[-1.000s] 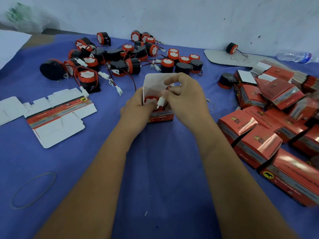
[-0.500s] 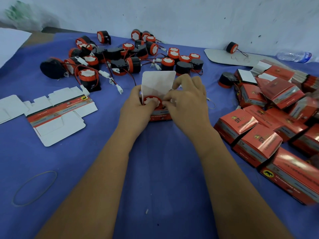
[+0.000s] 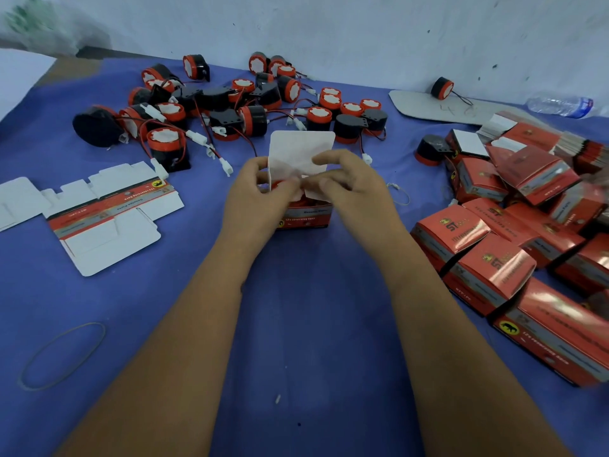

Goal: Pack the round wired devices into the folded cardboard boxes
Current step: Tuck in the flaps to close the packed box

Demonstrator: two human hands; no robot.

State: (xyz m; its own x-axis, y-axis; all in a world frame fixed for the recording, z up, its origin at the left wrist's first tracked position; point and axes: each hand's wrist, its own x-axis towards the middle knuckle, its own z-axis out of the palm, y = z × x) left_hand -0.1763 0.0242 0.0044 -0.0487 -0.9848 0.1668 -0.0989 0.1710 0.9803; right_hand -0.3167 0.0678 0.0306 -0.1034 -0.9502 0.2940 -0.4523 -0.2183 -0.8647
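Head view: left hand point(image 3: 253, 196) grips box point(image 3: 304, 216) side; right hand point(image 3: 351, 189) fingers pinch inner flap point(image 3: 313, 192)

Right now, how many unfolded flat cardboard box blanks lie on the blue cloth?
2: one red-and-white flat cardboard blank left of the hands, one white blank at the left edge, partly cut off.
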